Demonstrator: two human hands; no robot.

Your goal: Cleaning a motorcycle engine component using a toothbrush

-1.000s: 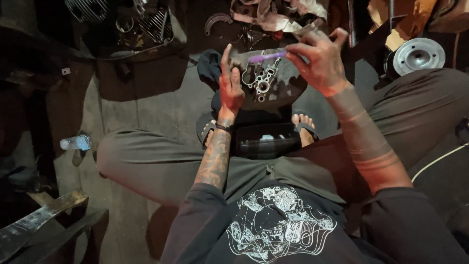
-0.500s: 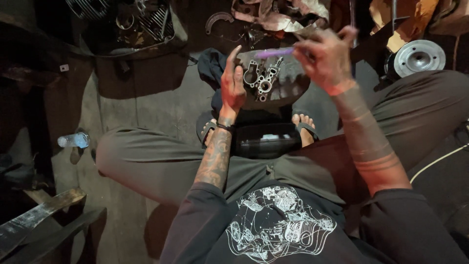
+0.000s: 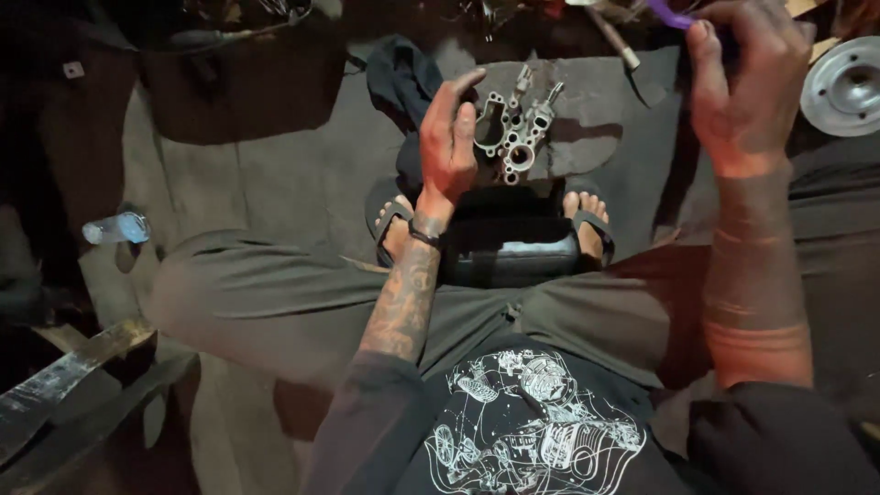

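Note:
My left hand (image 3: 449, 137) grips the left edge of a small grey cast metal engine part (image 3: 513, 137) full of round holes, holding it on a dark slab (image 3: 596, 119) in front of me. My right hand (image 3: 742, 87) is raised at the upper right, fingers closed on a thin purple-handled tool (image 3: 669, 14) whose end runs out of the top of the frame. Both forearms are tattooed. I sit with knees spread, sandalled feet on either side of a low black stool (image 3: 509, 252).
A round silver metal disc (image 3: 843, 87) lies at the far right. A hammer (image 3: 614, 41) lies behind the slab. A dark cloth (image 3: 399, 78) lies left of it. A plastic bottle (image 3: 117, 227) lies at the left, a metal bar (image 3: 55, 385) at lower left.
My right hand has lifted off the metal part and moved up and right with the purple tool. The left hand still holds the part. The view has moved closer.

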